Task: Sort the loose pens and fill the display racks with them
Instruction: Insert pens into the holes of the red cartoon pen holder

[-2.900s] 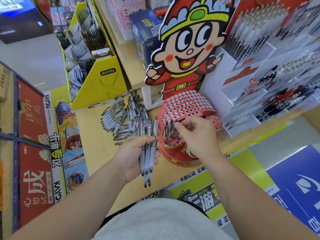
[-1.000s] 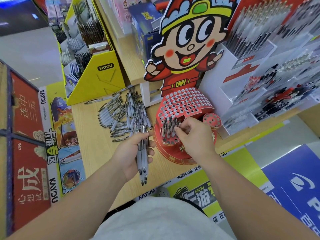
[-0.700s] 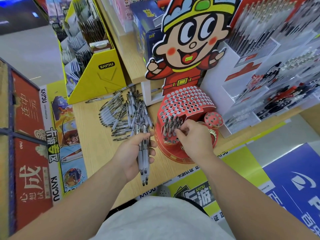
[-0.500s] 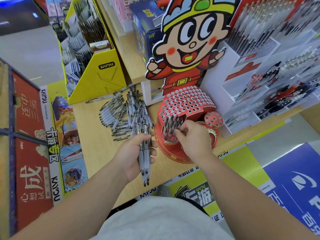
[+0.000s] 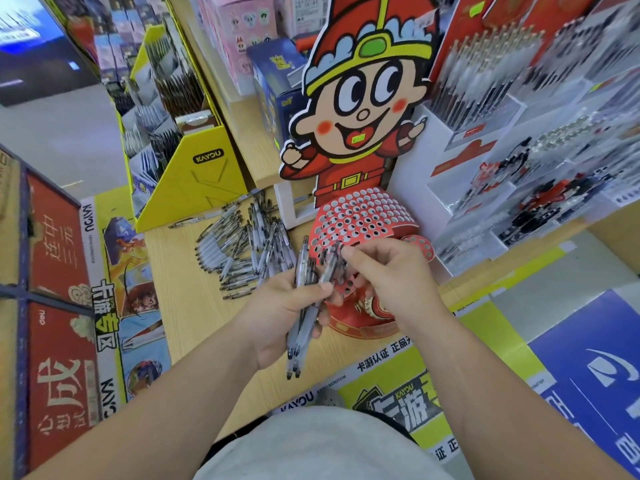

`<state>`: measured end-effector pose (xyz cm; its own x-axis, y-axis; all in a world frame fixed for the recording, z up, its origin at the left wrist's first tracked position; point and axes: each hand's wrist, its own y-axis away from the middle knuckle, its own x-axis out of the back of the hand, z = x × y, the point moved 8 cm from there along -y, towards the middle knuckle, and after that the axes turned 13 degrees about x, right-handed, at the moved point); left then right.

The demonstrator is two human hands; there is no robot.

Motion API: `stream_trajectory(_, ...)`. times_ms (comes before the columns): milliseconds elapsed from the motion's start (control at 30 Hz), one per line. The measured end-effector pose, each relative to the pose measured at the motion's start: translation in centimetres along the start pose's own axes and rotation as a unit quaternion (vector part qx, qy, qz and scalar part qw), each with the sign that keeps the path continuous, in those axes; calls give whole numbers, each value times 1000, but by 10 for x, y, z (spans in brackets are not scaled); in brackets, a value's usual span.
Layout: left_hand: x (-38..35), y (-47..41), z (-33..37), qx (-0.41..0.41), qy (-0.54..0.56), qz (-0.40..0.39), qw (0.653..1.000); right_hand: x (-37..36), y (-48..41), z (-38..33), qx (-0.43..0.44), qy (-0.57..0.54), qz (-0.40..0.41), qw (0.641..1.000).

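My left hand (image 5: 282,311) grips a bundle of clear pens (image 5: 300,327), tips pointing toward me. My right hand (image 5: 391,271) pinches the top of one pen (image 5: 329,263) that sticks up from that bundle, right in front of the red display rack (image 5: 360,220) with its many round holes. Several pens stand in the rack's front holes, mostly hidden behind my fingers. A pile of loose pens (image 5: 242,247) lies on the wooden counter (image 5: 180,271) to the left of the rack.
A cartoon figure cutout (image 5: 360,109) rises behind the rack. A yellow card display (image 5: 194,174) stands at the back left. White stepped racks full of pens (image 5: 519,161) fill the right side. The counter's front edge runs just below my hands.
My right hand has left the pens standing in the rack and moved left to the bundle, where it now pinches one pen. My left hand has lifted the bundle toward the rack.
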<state>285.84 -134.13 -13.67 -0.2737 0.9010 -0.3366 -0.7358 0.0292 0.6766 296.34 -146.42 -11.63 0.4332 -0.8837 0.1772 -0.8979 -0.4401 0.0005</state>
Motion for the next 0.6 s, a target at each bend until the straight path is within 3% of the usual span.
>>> stream_trajectory(367,-15,2,0,-3,-43,6,999,-3,12,-3,-25,-91,-102,990)
stream_trajectory(600,-1,-4,-6,19,21,60,998,17,10,1,-54,-144,-27,988)
